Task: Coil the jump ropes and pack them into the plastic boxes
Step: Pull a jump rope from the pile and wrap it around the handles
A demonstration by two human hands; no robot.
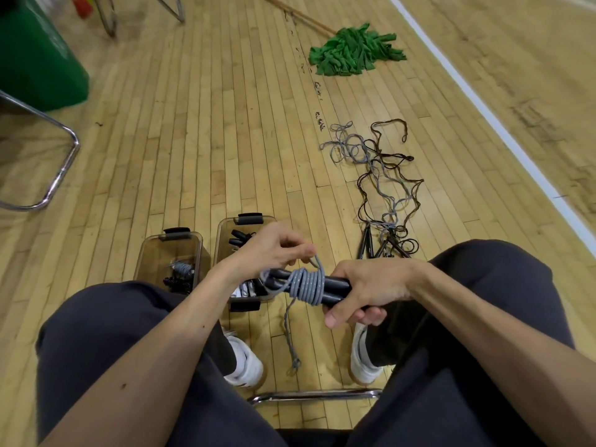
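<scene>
Grey jump rope (308,283) may unwind from the handles (337,287) the right hand (371,288) grips if the left hand (277,250) loses its pinch.

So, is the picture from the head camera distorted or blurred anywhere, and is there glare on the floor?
Head view: strong wide-angle bending, the white painted floor line curves; even light with a soft sheen on the pale wooden floor; the grey braided rope wound on the black handles looks sharp, the green bin in the corner is soft.
</scene>
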